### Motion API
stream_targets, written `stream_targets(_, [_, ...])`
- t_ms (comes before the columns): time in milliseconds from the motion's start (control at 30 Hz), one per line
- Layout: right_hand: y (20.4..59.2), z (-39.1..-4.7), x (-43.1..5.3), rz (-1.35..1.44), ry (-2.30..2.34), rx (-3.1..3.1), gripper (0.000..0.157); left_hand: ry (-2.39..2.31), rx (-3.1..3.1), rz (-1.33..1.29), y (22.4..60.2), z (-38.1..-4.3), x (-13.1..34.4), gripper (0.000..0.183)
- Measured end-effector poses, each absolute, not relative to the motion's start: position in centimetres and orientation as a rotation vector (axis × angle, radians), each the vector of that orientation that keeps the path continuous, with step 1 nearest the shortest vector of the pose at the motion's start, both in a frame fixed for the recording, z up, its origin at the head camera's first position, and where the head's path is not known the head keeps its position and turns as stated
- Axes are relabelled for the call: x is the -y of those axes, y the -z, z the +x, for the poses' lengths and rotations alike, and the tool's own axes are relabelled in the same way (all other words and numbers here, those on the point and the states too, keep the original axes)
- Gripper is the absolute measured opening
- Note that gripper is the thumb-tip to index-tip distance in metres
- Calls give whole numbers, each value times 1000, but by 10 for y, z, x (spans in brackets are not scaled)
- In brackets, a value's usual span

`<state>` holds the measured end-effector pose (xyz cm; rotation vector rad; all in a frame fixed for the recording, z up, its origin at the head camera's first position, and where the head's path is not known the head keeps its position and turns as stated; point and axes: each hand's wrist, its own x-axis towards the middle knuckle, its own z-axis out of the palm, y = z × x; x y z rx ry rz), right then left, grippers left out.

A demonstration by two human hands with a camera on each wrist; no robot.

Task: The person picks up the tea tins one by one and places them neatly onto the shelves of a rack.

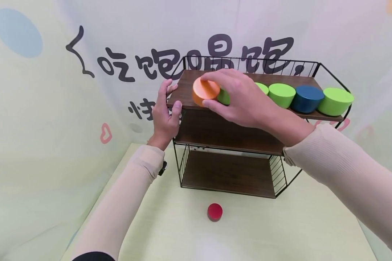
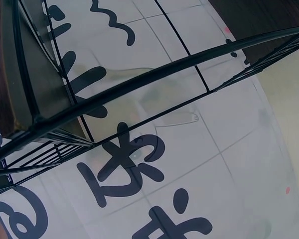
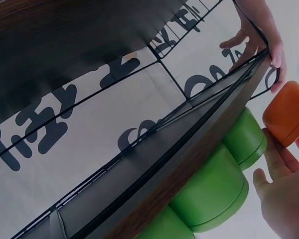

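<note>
My right hand (image 1: 240, 98) pinches an orange round block (image 1: 200, 97) between thumb and fingers, at the left part of the rack's top shelf. In the right wrist view the orange block (image 3: 288, 113) sits beside a small green block (image 3: 246, 139). Whether its base touches the shelf, I cannot tell. My left hand (image 1: 164, 117) grips the left end of the black wire rack (image 1: 232, 134), thumb at the front corner of the top board. Right of my right hand stand a green block (image 1: 281, 95), a blue one (image 1: 306, 99) and another green one (image 1: 335, 102).
The rack has three dark wooden shelves, with bare boards in the middle and at the bottom (image 1: 230, 172). A red round block (image 1: 215, 212) lies on the pale table (image 1: 248, 232) before it. Behind hangs a white sheet (image 1: 117, 21) with black lettering.
</note>
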<state>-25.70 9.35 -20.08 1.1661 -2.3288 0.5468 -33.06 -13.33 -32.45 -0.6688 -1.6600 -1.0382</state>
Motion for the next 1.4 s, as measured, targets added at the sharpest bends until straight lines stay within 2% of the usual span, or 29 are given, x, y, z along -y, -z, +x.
stream_targets(800, [192,-273,-82,944,-540,2596,50,1044,1666,-663,325,-330,133,57])
stream_targets(1400, [191,-279,-78,942,-473,2669,49,1048,1655,-665,326,-332,133,59])
